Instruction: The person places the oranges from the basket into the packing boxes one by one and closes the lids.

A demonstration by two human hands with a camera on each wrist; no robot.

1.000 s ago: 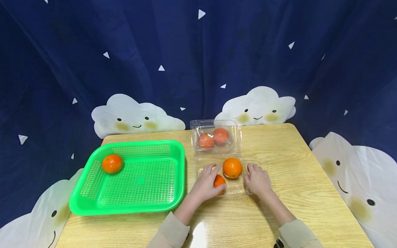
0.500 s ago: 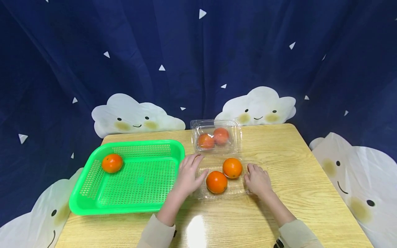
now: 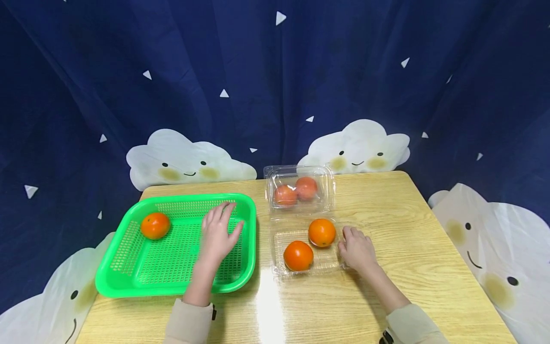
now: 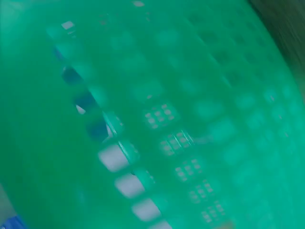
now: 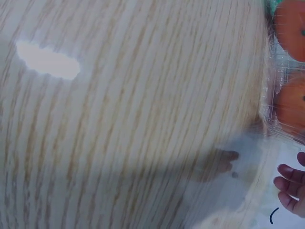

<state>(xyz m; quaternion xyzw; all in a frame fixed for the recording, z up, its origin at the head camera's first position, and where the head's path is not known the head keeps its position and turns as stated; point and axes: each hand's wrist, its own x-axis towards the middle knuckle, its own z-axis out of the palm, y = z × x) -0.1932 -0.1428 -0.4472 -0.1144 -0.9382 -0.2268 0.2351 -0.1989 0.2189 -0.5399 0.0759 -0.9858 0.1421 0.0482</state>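
Left hand (image 3: 217,235) spread, empty, over green basket (image 3: 129,267) | right hand (image 3: 356,249) seemingly loosely curled against clear tray (image 3: 331,260)

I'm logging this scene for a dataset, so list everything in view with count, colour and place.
Basket: one, green plastic mesh, left part of the table.
Fruit in the basket: one, orange, far left corner.
Clear box: one, see-through, open, lid folded back, middle of the table.
Fruit in the box: two, orange, one near, one farther back; two fainter orange shapes show in the lid.
Table: one, light wood.
Backdrop: one, dark blue cloth with white triangles and smiling white clouds.
Left hand: one, beige sleeve, fingers spread over the basket, holds nothing.
Right hand: one, beige sleeve, rests against the box's right edge.
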